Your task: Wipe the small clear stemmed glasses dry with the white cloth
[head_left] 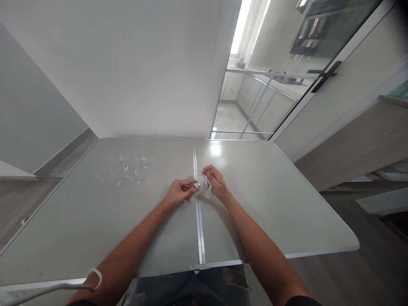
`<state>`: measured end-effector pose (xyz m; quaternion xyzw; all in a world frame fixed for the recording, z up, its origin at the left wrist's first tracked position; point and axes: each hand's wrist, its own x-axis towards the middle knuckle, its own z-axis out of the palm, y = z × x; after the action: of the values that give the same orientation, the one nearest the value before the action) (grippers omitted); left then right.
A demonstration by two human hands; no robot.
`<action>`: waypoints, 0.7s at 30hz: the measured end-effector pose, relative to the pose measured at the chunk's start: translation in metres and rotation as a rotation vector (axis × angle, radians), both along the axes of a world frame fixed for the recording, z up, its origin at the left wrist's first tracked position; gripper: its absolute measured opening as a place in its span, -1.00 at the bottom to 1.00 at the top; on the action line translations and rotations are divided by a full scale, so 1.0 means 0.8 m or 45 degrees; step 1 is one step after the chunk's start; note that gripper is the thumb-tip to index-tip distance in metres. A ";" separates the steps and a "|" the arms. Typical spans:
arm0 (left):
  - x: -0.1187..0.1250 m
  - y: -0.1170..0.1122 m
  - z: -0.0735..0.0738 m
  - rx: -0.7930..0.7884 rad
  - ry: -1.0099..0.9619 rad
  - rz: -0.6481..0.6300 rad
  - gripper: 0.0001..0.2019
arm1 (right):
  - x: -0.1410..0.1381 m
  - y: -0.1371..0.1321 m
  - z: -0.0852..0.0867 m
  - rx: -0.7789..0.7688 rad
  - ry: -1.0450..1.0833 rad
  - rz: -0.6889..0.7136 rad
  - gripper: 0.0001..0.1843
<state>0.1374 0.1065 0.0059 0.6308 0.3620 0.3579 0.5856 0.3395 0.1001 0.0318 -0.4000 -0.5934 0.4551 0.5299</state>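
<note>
My left hand [181, 193] and my right hand [217, 182] meet over the table's middle seam. Between them is a small clear plastic packet [203, 182] with something pale and dark-marked in or on it; its exact kind is too small to make out. The fingers of my left hand pinch its left edge, while my right thumb and fingers grip its upper right side. Under my left fingers a small shiny clear piece [184, 204] shows. Several small transparent pieces [126, 168] lie scattered on the table to the left, apart from both hands.
A pale folding table [255, 204] with metal edging and a central seam [199, 238] stands against a white wall [153, 76]. A glass door with a black handle [325, 77] is at the right. A white cable [63, 287] crosses the lower left near my forearm.
</note>
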 end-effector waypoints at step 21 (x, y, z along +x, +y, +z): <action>-0.004 -0.010 -0.007 0.827 0.549 0.442 -0.48 | -0.011 -0.011 0.019 -0.153 0.208 -0.045 -0.40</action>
<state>0.1342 0.0983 0.0006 0.7726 0.4454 0.4065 0.1985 0.3304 0.0909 0.0471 -0.4031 -0.5128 0.5113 0.5595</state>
